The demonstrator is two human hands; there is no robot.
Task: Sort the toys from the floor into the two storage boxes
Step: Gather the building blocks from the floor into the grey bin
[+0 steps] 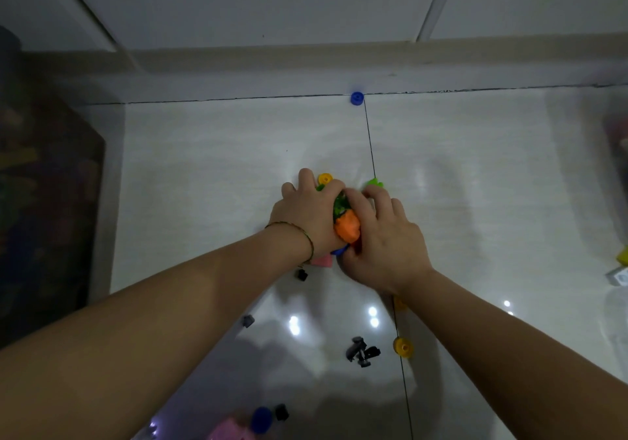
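text: none legible | labels: none | brands: none | numbers: none | signs: none

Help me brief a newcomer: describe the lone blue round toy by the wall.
Follow the dark grout line across the white tiled floor towards the wall. At its far end sits the blue round plastic wheel, alone; other toys lie nearer.
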